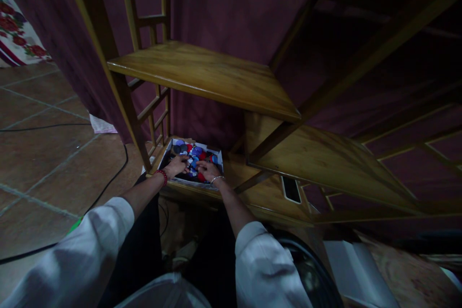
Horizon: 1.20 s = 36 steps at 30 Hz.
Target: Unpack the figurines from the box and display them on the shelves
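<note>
Reaching down, the left hand (pixel 175 165) and the right hand (pixel 208 170) both rest inside the shallow white box of small blue, red and grey pieces (pixel 192 155) on the lowest wooden shelf (pixel 260 197). Whether the fingers grip any piece, I cannot tell. The pieces all lie in the box; none is lifted out.

Both hands reach down into a small box (pixel 216 158) on the lowest shelf (pixel 260 197) of a wooden rack. The left hand (pixel 175 165) and right hand (pixel 208 170) rest on little red, blue and white pieces (pixel 195 153) inside. A black cable (pixel 108 184) lies on the tiled floor (pixel 43 154).
</note>
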Available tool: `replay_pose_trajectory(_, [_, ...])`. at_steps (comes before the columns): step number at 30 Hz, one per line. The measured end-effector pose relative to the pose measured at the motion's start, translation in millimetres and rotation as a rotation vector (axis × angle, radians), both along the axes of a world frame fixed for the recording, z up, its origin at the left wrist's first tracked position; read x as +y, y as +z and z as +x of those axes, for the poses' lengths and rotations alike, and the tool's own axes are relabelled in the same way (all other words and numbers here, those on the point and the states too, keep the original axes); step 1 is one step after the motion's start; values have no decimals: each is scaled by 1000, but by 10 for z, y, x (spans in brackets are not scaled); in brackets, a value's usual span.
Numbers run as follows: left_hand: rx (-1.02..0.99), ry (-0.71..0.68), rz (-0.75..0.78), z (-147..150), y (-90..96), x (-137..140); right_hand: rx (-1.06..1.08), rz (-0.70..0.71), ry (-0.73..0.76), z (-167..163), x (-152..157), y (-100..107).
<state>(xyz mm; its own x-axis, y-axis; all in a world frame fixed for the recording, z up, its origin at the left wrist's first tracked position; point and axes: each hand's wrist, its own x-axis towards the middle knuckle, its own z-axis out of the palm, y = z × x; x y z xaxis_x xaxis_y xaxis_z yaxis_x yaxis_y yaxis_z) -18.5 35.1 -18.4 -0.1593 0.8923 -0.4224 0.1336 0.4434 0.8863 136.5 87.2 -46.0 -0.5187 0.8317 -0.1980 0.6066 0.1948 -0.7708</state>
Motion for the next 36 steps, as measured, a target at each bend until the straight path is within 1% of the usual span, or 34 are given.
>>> replay_pose_trajectory(5, [-61, -56, -8, -1, 45, -24, -16, 5, 2, -37, 14, -1])
replay_pose_trajectory(10, [-122, -89, 3, -21, 38, -36, 45, -1, 14, -71, 24, -17])
replay_pose_trajectory(15, [-156, -82, 3, -33, 31, -33, 45, 30, 18, -73, 34, -15])
replay_pose_trajectory(19, [-191, -138, 1, -49, 27, -38, 66, 50, 8, -113, 34, -12])
replay_pose_trajectory(25, [-199, -184, 19, -67, 10, -43, 94, 16, -24, -212, 16, 2])
replay_pose_trajectory(29, [-163, -148, 8, -58, 2, -32, 29, 57, -66, -180, 31, 60])
replay_pose_trajectory(34, [-127, -116, -7, -42, -20, -15, -142, 126, -189, -93, 89, 92])
replay_pose_trajectory(36, [-101, -96, -1, -38, -41, -2, -210, 130, -206, -72, 103, 78])
